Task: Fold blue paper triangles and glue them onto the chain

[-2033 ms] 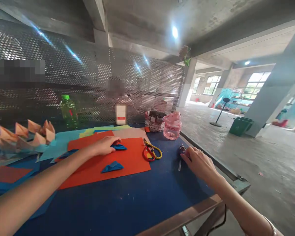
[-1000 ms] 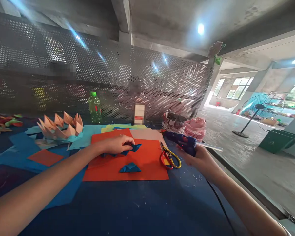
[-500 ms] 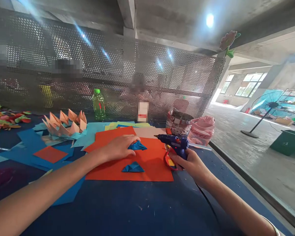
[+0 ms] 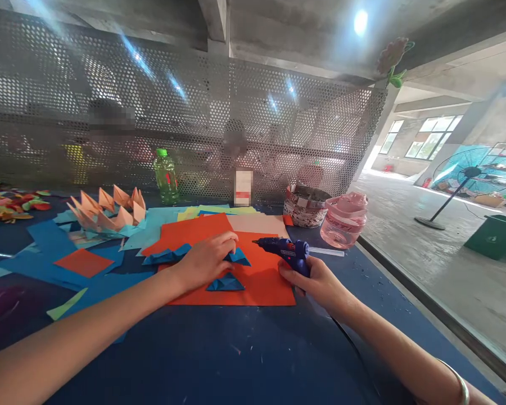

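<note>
My left hand (image 4: 208, 259) is closed on a small folded blue paper piece (image 4: 239, 257), held just above an orange paper sheet (image 4: 261, 281). A second folded blue piece (image 4: 224, 283) lies on that sheet right below the hand. My right hand (image 4: 316, 281) grips a blue hot glue gun (image 4: 284, 248). Its nozzle points left, a short way from the held piece. A glue stick juts from the gun's back end toward the right.
On the blue table (image 4: 219, 360) lie loose blue, cyan and orange sheets at left, with orange folded paper boats (image 4: 107, 211). A green bottle (image 4: 165, 179), a woven cup (image 4: 302, 206) and a pink container (image 4: 342, 221) stand along a perforated metal screen (image 4: 185, 124). The table edge runs at right.
My right hand picked the glue gun up from the table's right side and carried it left and lower, toward the blue piece. My left hand kept its hold on the piece.
</note>
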A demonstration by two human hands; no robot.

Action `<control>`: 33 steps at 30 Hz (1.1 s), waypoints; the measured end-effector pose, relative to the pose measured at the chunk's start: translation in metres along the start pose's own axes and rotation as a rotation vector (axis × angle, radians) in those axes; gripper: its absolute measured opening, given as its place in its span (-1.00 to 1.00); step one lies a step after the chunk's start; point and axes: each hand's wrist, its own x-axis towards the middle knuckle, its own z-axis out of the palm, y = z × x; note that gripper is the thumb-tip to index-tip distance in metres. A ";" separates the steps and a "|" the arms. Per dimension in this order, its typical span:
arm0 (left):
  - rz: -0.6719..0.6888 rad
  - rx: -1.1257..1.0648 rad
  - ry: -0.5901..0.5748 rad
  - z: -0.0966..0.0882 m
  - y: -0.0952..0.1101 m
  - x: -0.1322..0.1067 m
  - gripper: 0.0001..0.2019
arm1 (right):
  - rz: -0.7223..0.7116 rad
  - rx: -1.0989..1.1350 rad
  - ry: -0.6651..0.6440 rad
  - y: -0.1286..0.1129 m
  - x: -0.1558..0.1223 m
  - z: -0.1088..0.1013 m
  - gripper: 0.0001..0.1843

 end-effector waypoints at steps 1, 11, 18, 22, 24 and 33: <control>-0.022 0.009 -0.019 0.002 -0.001 0.000 -0.90 | -0.005 -0.013 0.000 -0.001 -0.001 0.000 -0.54; 0.099 0.198 -0.030 0.002 0.002 0.009 -0.83 | -0.045 -0.052 -0.031 0.003 -0.001 0.003 -0.57; 0.157 0.365 0.037 0.008 0.009 0.007 -0.89 | -0.041 -0.039 -0.041 0.010 0.001 0.004 -0.56; 0.074 0.209 -0.004 0.008 0.006 0.002 -0.92 | -0.066 -0.106 -0.025 0.007 0.000 0.004 -0.61; 0.047 0.186 0.002 0.007 0.003 0.000 -0.90 | -0.084 -0.142 -0.007 0.006 0.000 0.005 -0.65; 0.147 0.205 0.118 0.003 0.005 -0.005 -0.80 | -0.169 -0.229 -0.007 0.014 0.004 0.002 -0.65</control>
